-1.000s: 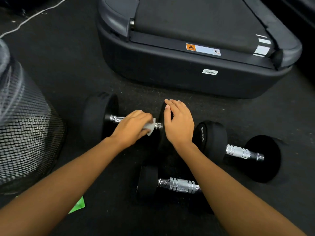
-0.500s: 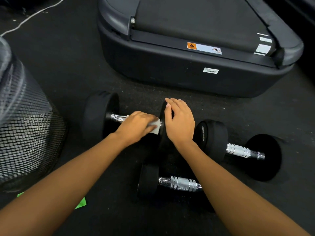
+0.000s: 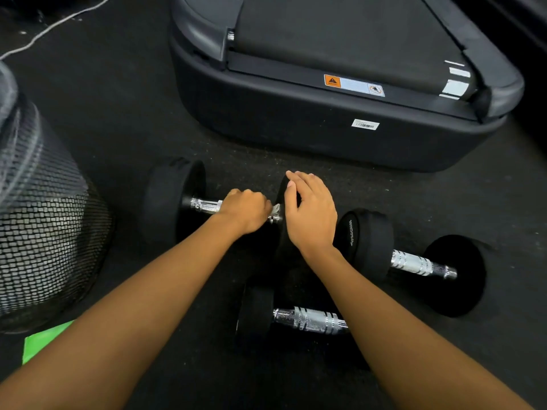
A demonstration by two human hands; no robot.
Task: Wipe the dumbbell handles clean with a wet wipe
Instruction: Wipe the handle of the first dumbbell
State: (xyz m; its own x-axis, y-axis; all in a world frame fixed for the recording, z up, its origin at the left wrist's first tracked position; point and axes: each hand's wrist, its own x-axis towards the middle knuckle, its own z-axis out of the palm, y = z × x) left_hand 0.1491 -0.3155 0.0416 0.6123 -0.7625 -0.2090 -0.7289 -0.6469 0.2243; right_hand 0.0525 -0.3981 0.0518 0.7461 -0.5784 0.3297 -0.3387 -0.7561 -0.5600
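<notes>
dark rubber floor [image 3: 118,119], treadmill [image 3: 325,128], mesh bin [image 3: 44,232]

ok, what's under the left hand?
The left hand is closed over the far dumbbell's chrome handle. A corner of the white wipe shows at its fingers; the rest of the wipe and that stretch of handle are hidden.

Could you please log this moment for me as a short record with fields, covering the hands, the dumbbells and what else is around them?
setting: dark gym floor
left hand: closed around the far dumbbell's handle, wipe showing at its right edge
right hand: flat on that dumbbell's right weight, steadying it
far dumbbell: being wiped
right dumbbell: untouched on floor
near dumbbell: untouched, partly under the right forearm
treadmill: behind the dumbbells
mesh bin: at left
green packet: beside the bin
</notes>
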